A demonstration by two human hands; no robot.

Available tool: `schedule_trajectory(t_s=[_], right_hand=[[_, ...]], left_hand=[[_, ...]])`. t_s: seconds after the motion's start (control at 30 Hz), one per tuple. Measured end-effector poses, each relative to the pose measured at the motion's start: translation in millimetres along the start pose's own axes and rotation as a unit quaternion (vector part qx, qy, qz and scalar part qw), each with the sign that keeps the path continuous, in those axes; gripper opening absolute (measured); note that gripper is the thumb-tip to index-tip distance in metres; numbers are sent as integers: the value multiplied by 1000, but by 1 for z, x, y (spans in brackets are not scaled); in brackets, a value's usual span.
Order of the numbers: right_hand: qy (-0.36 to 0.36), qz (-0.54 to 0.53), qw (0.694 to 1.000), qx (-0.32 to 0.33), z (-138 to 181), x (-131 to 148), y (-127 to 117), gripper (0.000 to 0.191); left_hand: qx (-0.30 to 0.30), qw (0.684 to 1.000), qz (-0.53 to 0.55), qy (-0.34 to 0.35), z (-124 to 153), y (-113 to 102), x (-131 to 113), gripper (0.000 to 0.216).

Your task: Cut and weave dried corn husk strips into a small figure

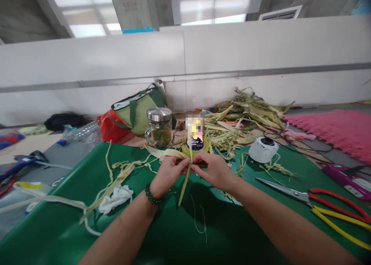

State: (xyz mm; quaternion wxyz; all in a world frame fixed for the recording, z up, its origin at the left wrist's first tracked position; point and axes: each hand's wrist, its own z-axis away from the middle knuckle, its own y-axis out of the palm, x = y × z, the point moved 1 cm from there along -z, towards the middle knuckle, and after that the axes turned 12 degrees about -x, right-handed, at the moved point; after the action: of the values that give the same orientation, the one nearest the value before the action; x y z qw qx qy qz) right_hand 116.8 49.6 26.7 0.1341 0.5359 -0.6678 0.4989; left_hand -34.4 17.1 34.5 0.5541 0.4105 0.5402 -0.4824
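Observation:
My left hand [171, 173] and my right hand [213, 170] meet over the green mat, fingertips pinched close together. Between them is a pale yellow-green corn husk strip [183, 187], its narrow end hanging below the fingers and another part rising above. A wider husk piece [162, 153] extends leftward from the left fingers. Both hands are closed on the husk; the exact pinch point is partly hidden by the fingers. A phone [194, 135] stands propped in a yellow-green holder just behind the hands. On the mat below, a thin loose thread [199, 220] lies curled.
Red-and-yellow-handled scissors [304, 198] lie at right, near a white thread spool [263, 150]. A glass jar [160, 131] with a metal lid stands behind the left hand. Piled husks [252, 110] sit at the back right. White cord [116, 200] lies at left on the green mat [232, 238].

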Motion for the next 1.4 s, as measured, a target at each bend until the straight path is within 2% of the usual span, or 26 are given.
schedule_trajectory(t_s=[0.2,0.33,0.43,0.53,0.7,0.83,1.03,1.27,1.4], right_hand=[[104,-177,979,7,-11,-8,0,26],[142,-245,959,-25,-14,-9,1,25],[132,-244,960,-35,-12,-5,2,22],[123,-244,961,-46,-10,0,1,22],[136,-240,955,-114,-10,-2,-4,26],[120,-223,962,-105,-13,-6,-6,28],[82,-205,969,-107,-14,-8,-5,24],[76,-217,970,-82,-12,-10,-2,23],[66,-169,981,-63,-11,-10,-3,30]], left_hand=[[-1,999,50,-16,3,2,-3,42],[23,998,47,-45,5,5,-4,39],[32,997,52,-41,5,7,-2,37],[14,997,63,-39,6,8,-1,32],[2,997,67,-47,6,5,-2,27],[19,996,74,-53,4,3,-2,28],[27,984,114,-132,5,2,-4,44],[26,997,38,-68,4,3,-4,38],[53,996,29,-72,3,2,0,40]])
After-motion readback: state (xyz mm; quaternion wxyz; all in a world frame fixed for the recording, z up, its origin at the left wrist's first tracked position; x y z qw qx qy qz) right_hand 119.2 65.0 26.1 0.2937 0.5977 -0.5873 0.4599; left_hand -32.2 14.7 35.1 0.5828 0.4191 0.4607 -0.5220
